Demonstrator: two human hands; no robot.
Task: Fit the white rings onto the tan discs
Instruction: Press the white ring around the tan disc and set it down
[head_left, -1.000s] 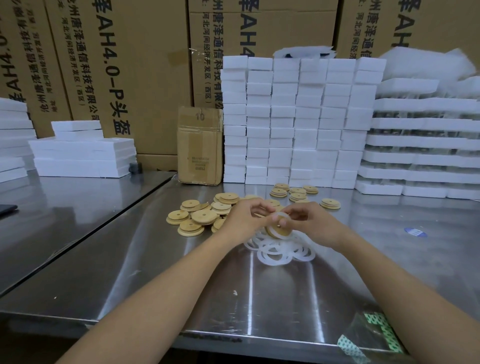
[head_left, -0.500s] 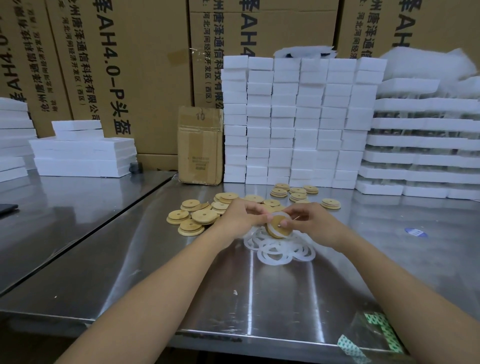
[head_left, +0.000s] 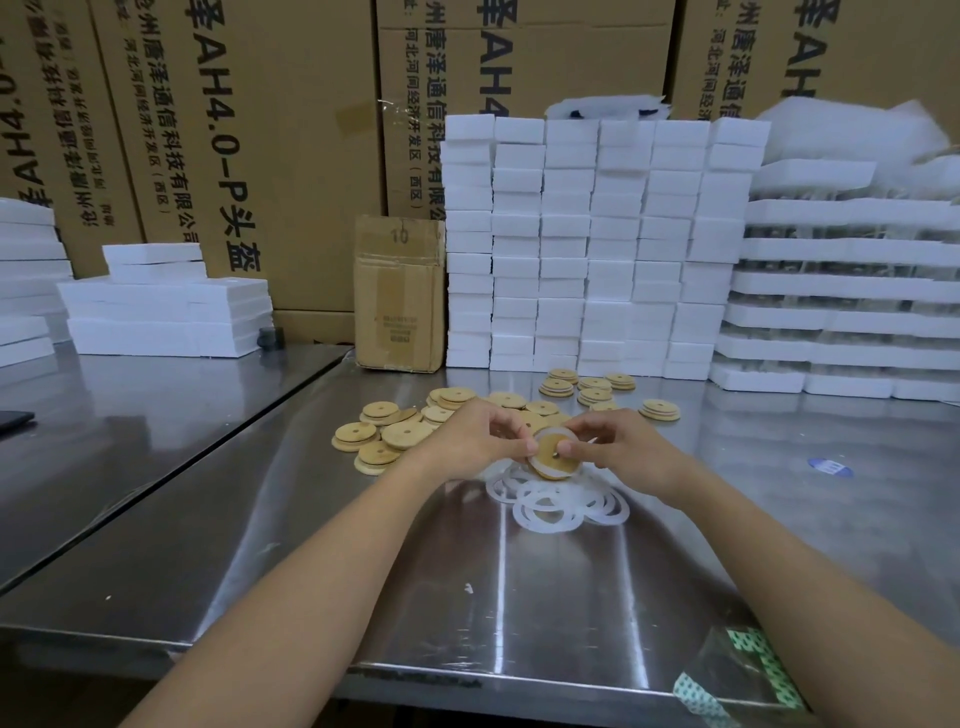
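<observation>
Backing the whole scene: tall brown cartons (head_left: 270, 130) with black print, edge to edge.

Steel table (head_left: 519, 597), shiny, streaked with glare. A second table (head_left: 130, 415) butts against its left edge, seam running diagonally.

Along the far edge: foam blocks (head_left: 597, 244) in neat white columns at the middle; foam trays (head_left: 841, 291) layered toward the far right corner; a small carton (head_left: 400, 296) upright, touching the blocks' left side. Flat foam slabs (head_left: 166, 317) sit at the back of the second table.

Mid-table, left of centre: loose tan discs (head_left: 405, 431), some overlapping. More discs in short stacks (head_left: 595, 387) near the blocks. White rings (head_left: 550, 504) heaped flat at centre, just below the hands.

Left hand (head_left: 478, 441) pinches the left rim of the held disc (head_left: 545, 452), fingers curled. Right hand (head_left: 623, 447) grips the other side, thumb on the face. The disc is tilted toward the camera, clear of the table, above the heap. A ring (head_left: 545, 472) sits around its rim; whether fully seated, cannot tell.

Blue sticker (head_left: 830, 466) toward the right edge. Green-patterned wrapper (head_left: 748, 670) at the near right corner.
</observation>
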